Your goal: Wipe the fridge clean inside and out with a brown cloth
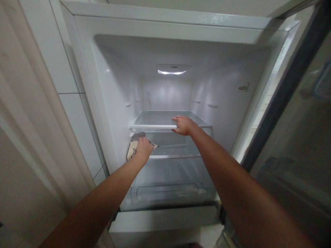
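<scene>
My left hand (144,148) grips a patterned cloth (133,146), beige and grey, against the left inner wall of a fridge just below the upper shelf. Part of the cloth sticks out past my fingers on the right. My right hand (183,125) pinches the front edge of the upper glass shelf (151,120), right of its middle, thumb below and fingers on top. This shelf has a white front trim and sits level. Beneath it lies a second glass shelf (178,156).
A clear drawer (168,193) is at the fridge's bottom. The lit lamp (172,70) is in its ceiling. The dark-edged door (281,82) stands open on the right. On the left are a tiled wall (69,72) and a pale curtain-like surface (33,103).
</scene>
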Demonstrator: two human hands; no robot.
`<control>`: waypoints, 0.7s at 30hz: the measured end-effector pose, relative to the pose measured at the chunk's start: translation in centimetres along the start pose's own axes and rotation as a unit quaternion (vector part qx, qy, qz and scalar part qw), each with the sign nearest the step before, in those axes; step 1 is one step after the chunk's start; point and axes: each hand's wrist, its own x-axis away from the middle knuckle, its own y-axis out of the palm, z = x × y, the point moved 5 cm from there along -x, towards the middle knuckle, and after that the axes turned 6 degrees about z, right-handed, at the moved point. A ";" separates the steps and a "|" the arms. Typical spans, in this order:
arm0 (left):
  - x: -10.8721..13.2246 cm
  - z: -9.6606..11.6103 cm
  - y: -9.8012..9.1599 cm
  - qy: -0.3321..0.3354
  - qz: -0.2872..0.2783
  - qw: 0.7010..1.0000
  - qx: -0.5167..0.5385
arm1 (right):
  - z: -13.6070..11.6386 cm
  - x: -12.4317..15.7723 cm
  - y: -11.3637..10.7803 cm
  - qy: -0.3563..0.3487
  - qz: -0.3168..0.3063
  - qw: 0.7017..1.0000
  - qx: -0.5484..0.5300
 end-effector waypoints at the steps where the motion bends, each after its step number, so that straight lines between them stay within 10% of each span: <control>1: 0.4 0.0 0.2 0.001 -0.003 1.000 -0.006 | 0.0 0.1 -0.1 0.002 0.001 1.000 0.001; 10: 4.8 0.1 0.5 0.020 -0.007 0.999 -0.033 | -0.8 0.6 -0.8 0.010 0.002 1.000 0.003; 21: -3.6 -0.1 2.4 -0.019 -0.022 0.999 0.013 | -1.0 0.7 -1.0 0.003 0.002 1.000 0.018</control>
